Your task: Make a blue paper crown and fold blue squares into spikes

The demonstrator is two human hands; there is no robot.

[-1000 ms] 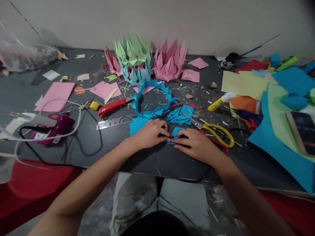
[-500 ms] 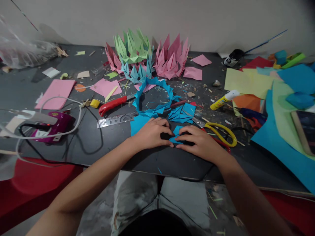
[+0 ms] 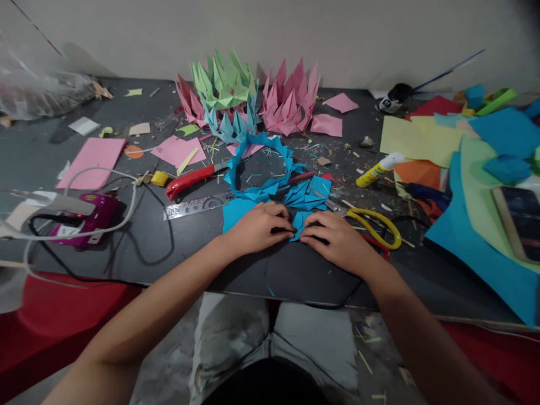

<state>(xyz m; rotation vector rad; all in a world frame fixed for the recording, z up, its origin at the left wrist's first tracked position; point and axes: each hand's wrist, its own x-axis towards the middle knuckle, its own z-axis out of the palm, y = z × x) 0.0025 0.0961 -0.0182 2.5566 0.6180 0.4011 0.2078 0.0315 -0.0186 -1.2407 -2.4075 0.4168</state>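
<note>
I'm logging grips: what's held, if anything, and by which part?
Left hand and right hand touch the small blue paper at opposite sides; gripping can't be told.

Left hand (image 3: 264, 228): thumb and fingers, spread apart half a second ago, now drawn closer together by left edge of small folded blue paper (image 3: 300, 220). Right hand (image 3: 333, 239): fingertips, lying across paper's lower part half a second ago, now at its right edge. Hands' fingertips, meeting one second ago, now apart, strip of blue showing between. Paper's visible lower part narrower than half a second ago.
</note>
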